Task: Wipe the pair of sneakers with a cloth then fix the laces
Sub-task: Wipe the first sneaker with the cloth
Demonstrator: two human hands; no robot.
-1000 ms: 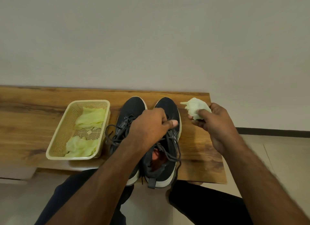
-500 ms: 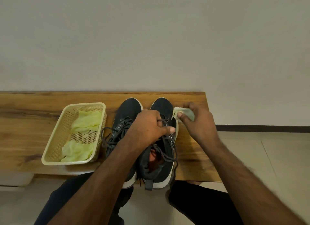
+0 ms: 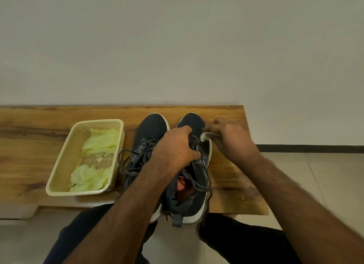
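Two dark sneakers stand side by side on the wooden bench [image 3: 232,177], just right of the yellow basket [image 3: 65,161]. The left hand [image 3: 175,147] grips the right sneaker [image 3: 199,187] at its laces [image 3: 195,143] — fingers curled around them. The right hand [image 3: 228,137] pinches a pale cloth [image 3: 204,136] against this sneaker's outer side, near the toe. The left sneaker [image 3: 147,133] lies untouched — its laces loose.

Wooden bench [image 3: 39,137] bearing a yellow basket [image 3: 65,166] beside two dark sneakers [image 3: 152,129], side by side.
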